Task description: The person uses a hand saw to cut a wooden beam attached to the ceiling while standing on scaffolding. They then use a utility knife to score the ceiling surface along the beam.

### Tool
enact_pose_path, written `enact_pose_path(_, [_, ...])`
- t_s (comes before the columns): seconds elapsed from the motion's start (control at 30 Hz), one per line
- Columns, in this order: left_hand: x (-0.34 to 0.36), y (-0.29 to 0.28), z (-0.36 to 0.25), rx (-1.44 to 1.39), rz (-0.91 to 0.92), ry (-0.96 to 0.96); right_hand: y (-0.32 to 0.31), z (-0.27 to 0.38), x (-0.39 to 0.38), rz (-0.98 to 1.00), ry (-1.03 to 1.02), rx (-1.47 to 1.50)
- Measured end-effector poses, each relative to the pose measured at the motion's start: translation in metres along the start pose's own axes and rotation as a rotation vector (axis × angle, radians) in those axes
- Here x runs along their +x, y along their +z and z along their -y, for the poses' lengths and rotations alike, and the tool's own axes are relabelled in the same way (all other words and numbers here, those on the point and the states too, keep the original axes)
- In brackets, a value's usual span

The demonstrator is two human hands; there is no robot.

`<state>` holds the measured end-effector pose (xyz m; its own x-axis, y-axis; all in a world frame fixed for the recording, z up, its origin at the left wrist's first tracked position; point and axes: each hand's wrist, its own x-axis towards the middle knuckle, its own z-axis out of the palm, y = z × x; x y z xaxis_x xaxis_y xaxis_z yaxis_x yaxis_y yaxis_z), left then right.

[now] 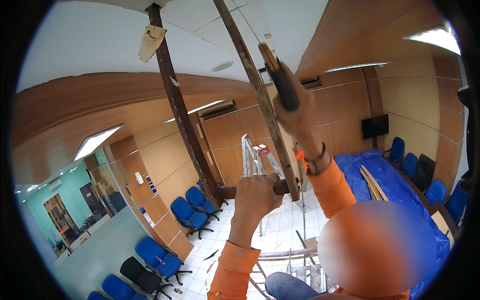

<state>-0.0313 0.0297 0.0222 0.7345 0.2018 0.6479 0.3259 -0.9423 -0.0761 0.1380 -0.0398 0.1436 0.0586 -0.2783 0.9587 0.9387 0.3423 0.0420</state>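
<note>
Open gap between left post (176,100) and right post (255,82); we'd get a hand through. Crossbar (228,192) blocks it low down, left hand (256,197) wrapped on it. Right post crowds right hand (297,110) and tool (286,90) leftward; we see air rightward. Stepladder (246,155) stands beyond.

Wood-panelled walls (347,110) rise around a white-tiled floor (235,220) lined with blue swivel chairs (156,251), a black screen (375,126) stands near a desk (421,195) draped in blue sheeting (400,184), ceiling lights (97,141) glow, and past the left-hand partition (90,257) lies what appears to be a green-walled office (72,182).
</note>
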Motion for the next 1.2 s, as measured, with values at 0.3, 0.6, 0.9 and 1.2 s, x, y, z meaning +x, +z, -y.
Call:
enact_pose_path(0.3, [-0.003,-0.003,-0.003,0.020,-0.030,0.035,0.004,-0.008,-0.007,-0.021,-0.080,0.010])
enact_pose_path(0.6, [-0.004,-0.007,-0.006,0.022,0.014,0.018,0.003,-0.049,-0.048,0.040,0.031,0.054])
enact_pose_path(0.9, [-0.003,-0.008,-0.007,0.049,0.024,0.009,0.013,-0.092,-0.071,0.018,-0.065,0.099])
enact_pose_path(1.2, [-0.004,-0.004,-0.005,0.053,-0.021,0.025,0.025,-0.154,-0.085,0.026,-0.098,0.067])
